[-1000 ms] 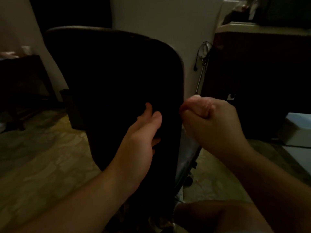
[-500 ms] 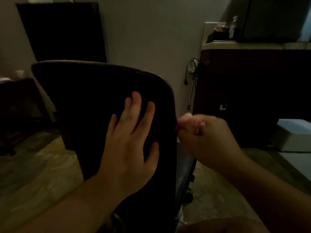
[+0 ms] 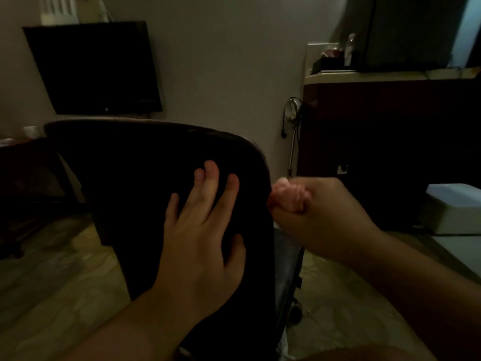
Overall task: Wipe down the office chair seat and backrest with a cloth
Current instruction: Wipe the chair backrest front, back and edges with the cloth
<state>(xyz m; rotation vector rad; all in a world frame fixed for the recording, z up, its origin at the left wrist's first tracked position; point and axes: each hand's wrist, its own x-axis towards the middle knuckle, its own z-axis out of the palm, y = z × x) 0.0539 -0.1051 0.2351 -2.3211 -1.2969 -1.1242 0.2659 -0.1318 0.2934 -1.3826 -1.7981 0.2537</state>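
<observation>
Two hands at dark backrest (image 3: 145, 178). Left hand (image 3: 200, 235) flat, fingers spread, pressing backrest's rear face. Right hand (image 3: 320, 212) fisted round pale pink cloth (image 3: 282, 190), bunched against backrest's right edge. Dim room, details murky.

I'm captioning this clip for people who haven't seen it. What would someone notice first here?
The big black chair backrest fills the middle, with the left hand lying flat on it, fingers spread. Just off the backrest's right edge, the right hand is curled round a small pale pink wad, probably the cloth. Behind, a dark screen hangs on the wall at upper left.
</observation>
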